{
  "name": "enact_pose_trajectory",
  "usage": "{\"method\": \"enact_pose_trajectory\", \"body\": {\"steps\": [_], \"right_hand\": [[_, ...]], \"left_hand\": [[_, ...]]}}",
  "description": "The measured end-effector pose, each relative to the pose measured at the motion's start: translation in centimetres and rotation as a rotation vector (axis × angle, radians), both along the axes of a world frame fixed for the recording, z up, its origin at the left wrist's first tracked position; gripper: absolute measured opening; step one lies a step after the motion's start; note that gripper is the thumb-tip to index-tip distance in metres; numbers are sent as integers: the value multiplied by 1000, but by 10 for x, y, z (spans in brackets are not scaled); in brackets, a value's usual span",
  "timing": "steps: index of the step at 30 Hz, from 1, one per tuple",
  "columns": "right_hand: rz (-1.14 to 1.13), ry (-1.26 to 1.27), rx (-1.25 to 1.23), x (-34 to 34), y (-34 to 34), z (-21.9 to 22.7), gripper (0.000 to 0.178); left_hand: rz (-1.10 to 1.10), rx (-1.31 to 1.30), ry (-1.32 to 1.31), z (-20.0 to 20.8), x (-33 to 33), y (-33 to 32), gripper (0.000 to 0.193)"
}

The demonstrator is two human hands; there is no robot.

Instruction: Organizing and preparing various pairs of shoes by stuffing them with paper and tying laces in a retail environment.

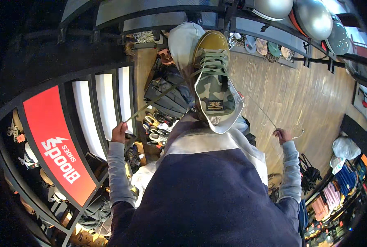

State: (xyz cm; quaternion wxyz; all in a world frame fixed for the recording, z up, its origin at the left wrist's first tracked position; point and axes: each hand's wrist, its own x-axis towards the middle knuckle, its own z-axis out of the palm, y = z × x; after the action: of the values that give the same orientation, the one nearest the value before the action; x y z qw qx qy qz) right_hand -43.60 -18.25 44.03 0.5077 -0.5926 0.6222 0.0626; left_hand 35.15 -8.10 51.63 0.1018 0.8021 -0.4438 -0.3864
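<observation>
A high-top lace-up sneaker (215, 87) rests over my lap, its mustard toe pointing away and its wide collar toward me. Camouflage lining and a dark label show inside. Green laces (215, 61) cross its front. My left hand (119, 132), out to the left, pinches one lace end, which runs taut from the shoe. Level with it on the far right, my right hand (283, 136) is closed on the other lace end, with a short tail sticking out past the fingers. Both hands are well apart from the shoe itself.
A red sign panel (51, 136) and lit white panels (105, 92) stand at left. Several small shoes (155, 127) lie beyond my left hand. Sandals (261, 46) line a low far shelf; helmets (313, 18) sit above. Folded clothes (331, 193) fill a right shelf. Wooden floor (290, 86) lies between.
</observation>
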Motion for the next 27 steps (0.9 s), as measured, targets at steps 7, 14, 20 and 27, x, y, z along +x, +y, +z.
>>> {"method": "enact_pose_trajectory", "body": {"steps": [7,14,20,27], "right_hand": [[-183,-25,289,-23,8,-18,29],[-846,-1093,54,171,-125,66,29],[-683,-1206,29,294,-144,100,19],[-418,-587,-402,289,-135,129,17]], "left_hand": [[555,49,696,-32,39,48,38],[682,-153,1024,84,-130,-163,39],[-222,-419,233,134,-269,-241,32],[-537,-311,249,123,-283,-253,34]]}}
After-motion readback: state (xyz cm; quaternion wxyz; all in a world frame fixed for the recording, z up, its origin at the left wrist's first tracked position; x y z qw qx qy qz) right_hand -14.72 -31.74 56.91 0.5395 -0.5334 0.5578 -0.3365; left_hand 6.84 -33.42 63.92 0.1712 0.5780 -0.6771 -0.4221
